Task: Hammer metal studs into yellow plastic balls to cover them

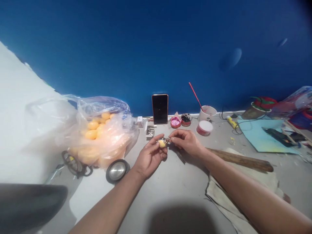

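Note:
My left hand (151,156) holds a small yellow egg-shaped piece (162,142) between thumb and fingers. Part of its surface is covered with dark and shiny silvery bits. Just to its right, my right hand (185,141) is closed in a pinch, fingertips almost at the piece; what they hold is too small to make out. Behind my left hand stands a small open box (149,131) with shiny bits in it. Beyond the hands are a small tub of pink stuff (175,121) and a tub of dark bits (186,119).
A phone (160,109) leans against the blue wall. At left lies a clear plastic bag (117,130) of yellow egg-shaped pieces, with a round metal lid-like dish (117,171) before it. A white cup (207,112), a lidded tub (204,127) and a wooden stick (241,160) are at right.

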{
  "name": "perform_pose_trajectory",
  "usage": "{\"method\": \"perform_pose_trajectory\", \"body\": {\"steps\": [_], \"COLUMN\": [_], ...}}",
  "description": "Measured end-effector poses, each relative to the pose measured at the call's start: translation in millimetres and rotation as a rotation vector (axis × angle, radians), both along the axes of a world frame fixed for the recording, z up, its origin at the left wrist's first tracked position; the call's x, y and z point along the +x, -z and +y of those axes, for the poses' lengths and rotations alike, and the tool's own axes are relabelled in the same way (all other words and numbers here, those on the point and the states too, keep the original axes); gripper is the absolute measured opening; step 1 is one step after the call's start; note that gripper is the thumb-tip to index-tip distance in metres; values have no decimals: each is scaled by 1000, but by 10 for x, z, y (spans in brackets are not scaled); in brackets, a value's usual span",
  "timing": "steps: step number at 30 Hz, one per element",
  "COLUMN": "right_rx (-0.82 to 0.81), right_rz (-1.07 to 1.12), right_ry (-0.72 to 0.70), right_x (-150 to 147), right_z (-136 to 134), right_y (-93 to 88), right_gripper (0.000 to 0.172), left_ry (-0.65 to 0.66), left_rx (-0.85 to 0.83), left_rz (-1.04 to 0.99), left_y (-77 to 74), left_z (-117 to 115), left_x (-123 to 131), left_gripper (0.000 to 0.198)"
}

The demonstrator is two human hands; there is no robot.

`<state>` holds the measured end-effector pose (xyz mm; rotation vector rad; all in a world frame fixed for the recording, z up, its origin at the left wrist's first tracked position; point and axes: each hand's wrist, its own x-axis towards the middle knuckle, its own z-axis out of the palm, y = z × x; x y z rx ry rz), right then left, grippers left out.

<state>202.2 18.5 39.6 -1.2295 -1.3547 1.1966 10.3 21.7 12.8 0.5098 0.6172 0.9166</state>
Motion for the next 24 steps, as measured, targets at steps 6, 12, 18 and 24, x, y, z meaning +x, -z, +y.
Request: {"method": "perform_pose_trajectory", "body": {"steps": [6,12,18,24], "right_rx": [7,-18,-28,-33], "right_rz": [-37,-42,-20,-33], "right_ry": [-43,-33,-43,-47], "right_x": [-2,17,26,34], "right_z": [-12,17,22,17], "right_y": [-6,14,8,9], "right_gripper": [17,19,18,18], "left_ry": [0,5,19,-6], "left_rx": [40,19,2,15], "left_rz": [46,47,24,9], "left_y": [1,-18,3,16], "left_z": [-6,-14,2,-6], "left_x": [-1,3,-5,-4], "left_gripper": [43,40,29,27]}}
